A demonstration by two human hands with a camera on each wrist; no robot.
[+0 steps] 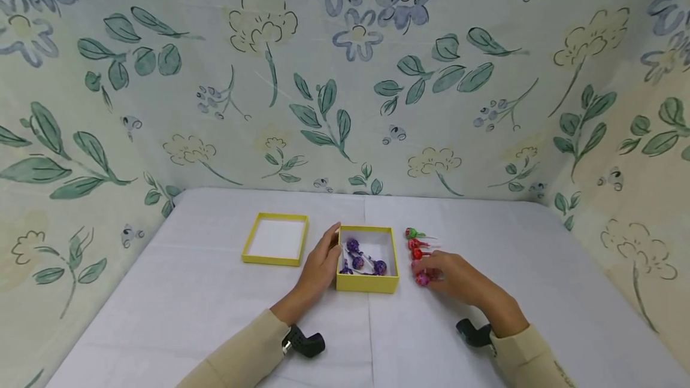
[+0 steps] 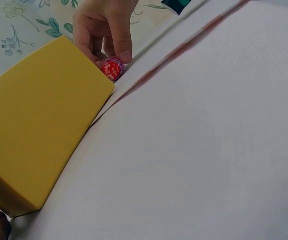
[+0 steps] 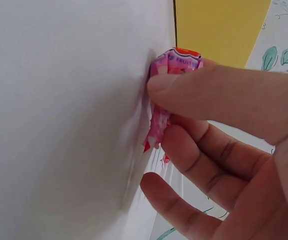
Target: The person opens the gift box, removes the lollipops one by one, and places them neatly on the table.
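A yellow square box (image 1: 368, 284) with a white inside stands uncovered at the middle of the table. Several purple-wrapped lollipops (image 1: 380, 267) lie in it. My left hand (image 1: 318, 269) holds the box at its left wall, with fingers reaching to the far left corner. Right of the box, my right hand (image 1: 459, 277) pinches a pink-wrapped lollipop (image 3: 176, 65) between thumb and fingers, close to the tabletop. Beyond that hand lie a green lollipop (image 1: 411, 233) and red lollipops (image 1: 417, 254) in a row, sticks pointing right. The hand covers part of this row.
A shallow yellow-rimmed lid (image 1: 269, 261) lies left of the box, its white inside facing up. White cloth (image 1: 183, 316) covers the table, with a crease running toward the front. Flower-patterned fabric (image 1: 323, 100) hangs behind and at both sides.
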